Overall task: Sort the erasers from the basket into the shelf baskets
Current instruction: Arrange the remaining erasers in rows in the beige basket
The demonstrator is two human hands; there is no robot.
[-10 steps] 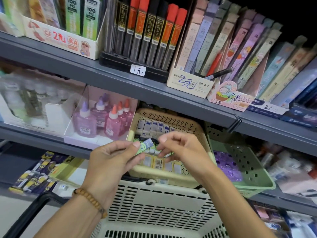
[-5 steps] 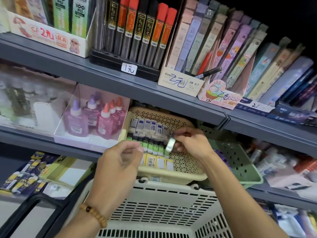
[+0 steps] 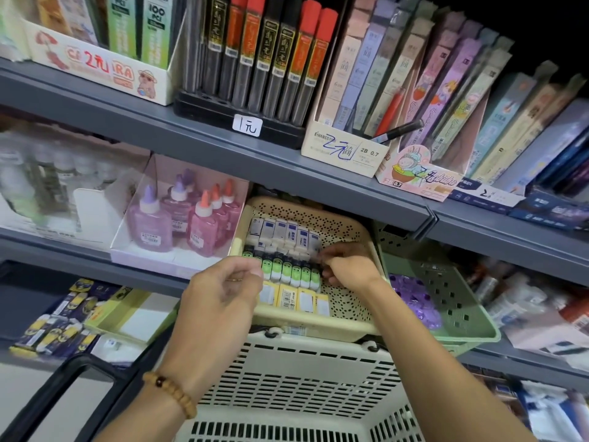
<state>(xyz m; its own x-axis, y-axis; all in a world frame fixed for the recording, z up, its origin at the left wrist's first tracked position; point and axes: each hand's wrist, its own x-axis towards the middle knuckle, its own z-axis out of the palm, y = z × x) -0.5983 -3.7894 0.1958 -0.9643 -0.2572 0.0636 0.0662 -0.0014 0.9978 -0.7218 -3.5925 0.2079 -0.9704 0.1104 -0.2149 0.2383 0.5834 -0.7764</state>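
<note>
erasers (image 3: 283, 250) filling three rows along beige shelf basket's (image 3: 350, 232) left wall | right hand (image 3: 347, 266) pinching one, slotting into green row's end | left hand (image 3: 220, 291) hanging loose, holding nothing | white basket (image 3: 287, 378) contents unseen, remainder unknowable

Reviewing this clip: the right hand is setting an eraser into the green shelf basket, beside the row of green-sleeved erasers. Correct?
Not quite. The head view shows the right hand inside the beige shelf basket, not the green shelf basket, which holds purple items. The rest stands: its fingers work at the right end of the row of green-sleeved erasers.
</note>
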